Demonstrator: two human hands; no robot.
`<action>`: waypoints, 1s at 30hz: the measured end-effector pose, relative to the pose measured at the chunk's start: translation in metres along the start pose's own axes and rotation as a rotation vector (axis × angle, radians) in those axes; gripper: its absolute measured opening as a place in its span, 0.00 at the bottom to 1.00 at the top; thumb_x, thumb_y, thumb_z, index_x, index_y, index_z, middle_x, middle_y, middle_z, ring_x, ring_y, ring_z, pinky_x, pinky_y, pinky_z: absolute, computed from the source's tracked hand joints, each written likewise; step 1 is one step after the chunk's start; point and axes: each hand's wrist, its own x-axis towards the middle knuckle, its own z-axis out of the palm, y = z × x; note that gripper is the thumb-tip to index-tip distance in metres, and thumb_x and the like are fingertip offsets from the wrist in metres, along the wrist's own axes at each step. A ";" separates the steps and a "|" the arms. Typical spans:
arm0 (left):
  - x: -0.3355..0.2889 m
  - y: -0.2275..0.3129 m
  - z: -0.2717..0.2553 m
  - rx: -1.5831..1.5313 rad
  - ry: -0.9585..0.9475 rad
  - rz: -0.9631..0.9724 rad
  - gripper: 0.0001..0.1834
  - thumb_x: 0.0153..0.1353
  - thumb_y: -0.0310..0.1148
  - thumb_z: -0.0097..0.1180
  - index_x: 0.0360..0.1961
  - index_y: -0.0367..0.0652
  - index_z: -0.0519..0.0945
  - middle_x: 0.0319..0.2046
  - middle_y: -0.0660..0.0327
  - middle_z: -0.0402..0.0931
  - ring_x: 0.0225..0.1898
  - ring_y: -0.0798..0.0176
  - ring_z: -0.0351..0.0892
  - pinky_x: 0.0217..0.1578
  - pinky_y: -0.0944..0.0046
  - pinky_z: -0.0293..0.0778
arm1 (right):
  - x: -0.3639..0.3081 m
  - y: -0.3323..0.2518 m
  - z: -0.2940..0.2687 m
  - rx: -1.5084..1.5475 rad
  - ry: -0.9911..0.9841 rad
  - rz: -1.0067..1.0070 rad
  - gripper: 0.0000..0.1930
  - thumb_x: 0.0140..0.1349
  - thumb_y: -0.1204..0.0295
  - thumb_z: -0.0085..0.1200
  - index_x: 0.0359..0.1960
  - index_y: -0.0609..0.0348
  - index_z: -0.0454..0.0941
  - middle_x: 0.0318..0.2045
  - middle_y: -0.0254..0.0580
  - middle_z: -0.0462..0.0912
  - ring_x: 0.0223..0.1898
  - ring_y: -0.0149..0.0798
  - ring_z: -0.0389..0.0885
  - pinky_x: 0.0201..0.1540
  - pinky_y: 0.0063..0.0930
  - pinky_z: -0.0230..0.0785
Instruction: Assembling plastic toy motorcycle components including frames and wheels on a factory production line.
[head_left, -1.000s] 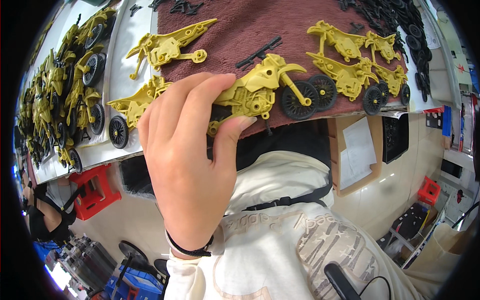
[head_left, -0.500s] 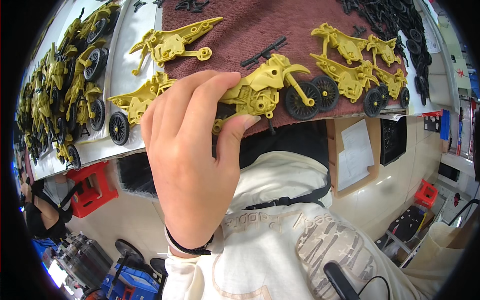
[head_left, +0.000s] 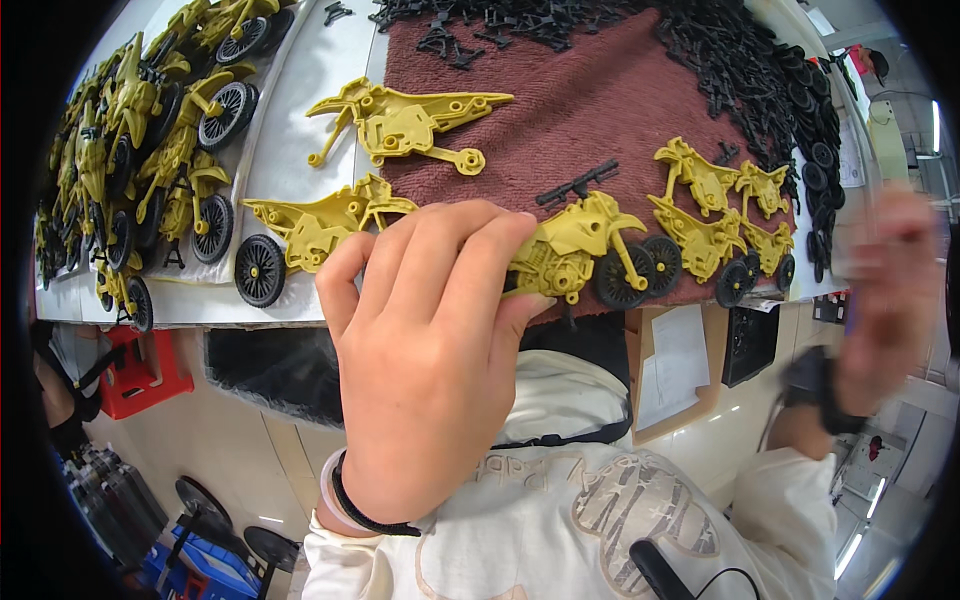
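My left hand (head_left: 425, 350) is closed around the rear of a yellow toy motorcycle (head_left: 575, 245) at the table's front edge, fingers above and thumb below. Its black front wheel (head_left: 618, 278) shows, while my fingers hide the rear. My right hand (head_left: 890, 300), smeared by motion, is raised off the table's right end; its fingers cannot be made out. Just above the motorcycle, a slim black plastic part (head_left: 578, 183) lies on the brown towel (head_left: 570, 110). Left of my left hand are a yellow motorcycle half-shell (head_left: 405, 125) and another yellow shell (head_left: 325, 225) beside a black wheel (head_left: 260, 271).
Several yellow half-shells (head_left: 700, 240) and wheels lie at the right. Small black parts (head_left: 725, 85) are heaped at the back, with black tyres (head_left: 818, 175) along the right edge. Many yellow motorcycles (head_left: 130, 150) crowd the left. A red stool (head_left: 150, 370) stands below.
My right hand has come into view at the far right, moving fast. The view has shifted, showing more of the table's back. My left hand still grips the motorcycle.
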 end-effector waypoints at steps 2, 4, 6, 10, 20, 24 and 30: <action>-0.003 -0.003 -0.001 0.021 -0.008 -0.006 0.19 0.48 0.30 0.67 0.44 0.44 0.81 0.43 0.63 0.79 0.48 0.58 0.75 0.56 0.59 0.57 | -0.006 0.025 0.045 -0.342 -0.414 -0.159 0.15 0.50 0.78 0.58 0.43 0.62 0.80 0.43 0.46 0.79 0.44 0.37 0.78 0.47 0.28 0.69; -0.002 -0.003 -0.003 0.017 -0.016 -0.015 0.19 0.48 0.29 0.67 0.44 0.44 0.81 0.42 0.63 0.79 0.48 0.58 0.75 0.55 0.59 0.57 | -0.003 0.025 0.070 -0.586 -0.416 -0.284 0.19 0.51 0.79 0.59 0.48 0.63 0.81 0.47 0.48 0.80 0.50 0.48 0.78 0.55 0.35 0.68; -0.001 -0.006 -0.003 0.024 -0.029 -0.009 0.20 0.47 0.29 0.67 0.44 0.44 0.81 0.42 0.62 0.80 0.48 0.58 0.76 0.55 0.58 0.57 | 0.002 0.030 0.085 -0.509 -0.551 -0.287 0.20 0.51 0.75 0.62 0.49 0.56 0.82 0.49 0.47 0.78 0.48 0.47 0.78 0.53 0.34 0.68; 0.000 -0.007 0.000 0.033 -0.013 -0.011 0.20 0.46 0.30 0.68 0.43 0.44 0.82 0.42 0.62 0.80 0.47 0.58 0.76 0.55 0.59 0.58 | -0.006 0.039 0.103 -0.454 -0.502 -0.190 0.20 0.50 0.74 0.65 0.48 0.52 0.84 0.48 0.46 0.78 0.44 0.44 0.77 0.48 0.33 0.69; 0.000 -0.010 -0.002 0.045 -0.046 -0.010 0.19 0.48 0.35 0.67 0.43 0.45 0.82 0.42 0.62 0.80 0.48 0.58 0.77 0.54 0.60 0.58 | -0.020 0.029 0.113 -0.580 -0.326 -0.189 0.18 0.49 0.75 0.65 0.45 0.51 0.86 0.46 0.43 0.80 0.44 0.42 0.76 0.49 0.31 0.64; 0.003 -0.006 -0.002 0.052 -0.055 0.009 0.19 0.48 0.35 0.67 0.43 0.45 0.82 0.43 0.62 0.80 0.48 0.58 0.76 0.54 0.60 0.57 | -0.025 0.029 0.122 -0.619 -0.222 -0.192 0.16 0.49 0.75 0.66 0.43 0.51 0.86 0.44 0.42 0.81 0.43 0.42 0.76 0.48 0.30 0.63; -0.002 -0.008 -0.004 0.108 -0.049 0.040 0.20 0.48 0.34 0.67 0.45 0.45 0.81 0.44 0.63 0.80 0.48 0.58 0.76 0.54 0.59 0.56 | -0.030 0.043 0.128 -0.451 -0.158 -0.157 0.16 0.48 0.80 0.67 0.41 0.57 0.83 0.44 0.43 0.80 0.43 0.40 0.78 0.49 0.30 0.67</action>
